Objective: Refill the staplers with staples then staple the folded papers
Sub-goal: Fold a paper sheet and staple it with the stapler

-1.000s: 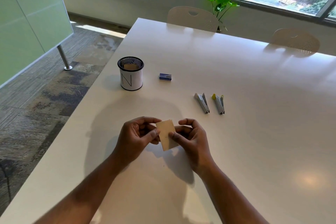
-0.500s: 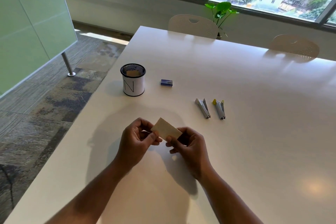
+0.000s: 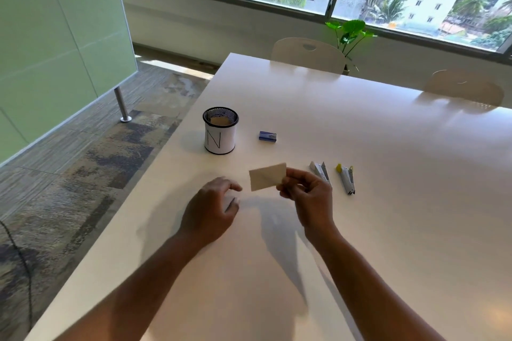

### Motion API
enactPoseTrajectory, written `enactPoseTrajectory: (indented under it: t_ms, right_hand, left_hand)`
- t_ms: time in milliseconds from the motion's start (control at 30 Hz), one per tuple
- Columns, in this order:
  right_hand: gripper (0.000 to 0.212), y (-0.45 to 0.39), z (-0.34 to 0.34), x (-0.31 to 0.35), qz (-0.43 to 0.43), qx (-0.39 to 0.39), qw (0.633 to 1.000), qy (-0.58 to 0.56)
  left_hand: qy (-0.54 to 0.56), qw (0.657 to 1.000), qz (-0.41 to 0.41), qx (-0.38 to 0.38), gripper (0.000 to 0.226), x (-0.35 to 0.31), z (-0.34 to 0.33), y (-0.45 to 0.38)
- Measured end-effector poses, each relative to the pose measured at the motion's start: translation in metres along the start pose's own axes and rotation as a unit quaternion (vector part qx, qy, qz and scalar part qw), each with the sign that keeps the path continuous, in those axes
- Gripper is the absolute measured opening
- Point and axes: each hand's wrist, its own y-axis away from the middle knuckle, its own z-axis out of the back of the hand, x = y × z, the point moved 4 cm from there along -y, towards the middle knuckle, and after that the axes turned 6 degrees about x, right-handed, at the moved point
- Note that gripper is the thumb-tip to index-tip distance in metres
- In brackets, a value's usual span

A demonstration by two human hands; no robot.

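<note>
My right hand pinches a folded tan paper by its right edge and holds it above the white table. My left hand hovers to the paper's lower left, fingers loosely curled, holding nothing. Two small staplers lie just right of my right hand: a white one, partly behind my fingers, and one with a yellow tip. A small blue staple box lies farther back. A black mesh cup marked "N" holds more folded paper.
The table's left edge drops to carpeted floor. Two white chairs stand at the far side, with a green plant behind them. A green partition on a metal leg stands at the left.
My left hand has let go of the paper and drawn away to the left. My right hand has lifted the paper up and slightly right; the view has tilted upward.
</note>
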Motion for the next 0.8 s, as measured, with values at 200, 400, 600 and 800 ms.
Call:
enactPoseTrajectory:
  t_ms: [200, 400, 600, 800]
  right_hand:
    - [0.018, -0.057, -0.029, 0.031, 0.049, 0.013, 0.996, 0.079]
    - [0.019, -0.113, -0.068, 0.077, 0.159, 0.008, 0.969, 0.188]
    - [0.022, -0.146, -0.106, 0.102, 0.25, 0.027, 0.912, 0.325]
    - [0.024, -0.159, -0.129, 0.09, 0.264, 0.114, 0.812, 0.508]
  left_hand:
    - [-0.159, 0.984, 0.031, 0.079, 0.057, 0.044, -0.001, -0.028]
    - [-0.197, 0.975, 0.026, 0.103, 0.063, 0.052, -0.011, -0.032]
    - [-0.203, 0.971, 0.025, 0.126, 0.064, 0.051, -0.01, -0.033]
    - [-0.186, 0.975, 0.031, 0.115, 0.065, 0.054, -0.007, -0.034]
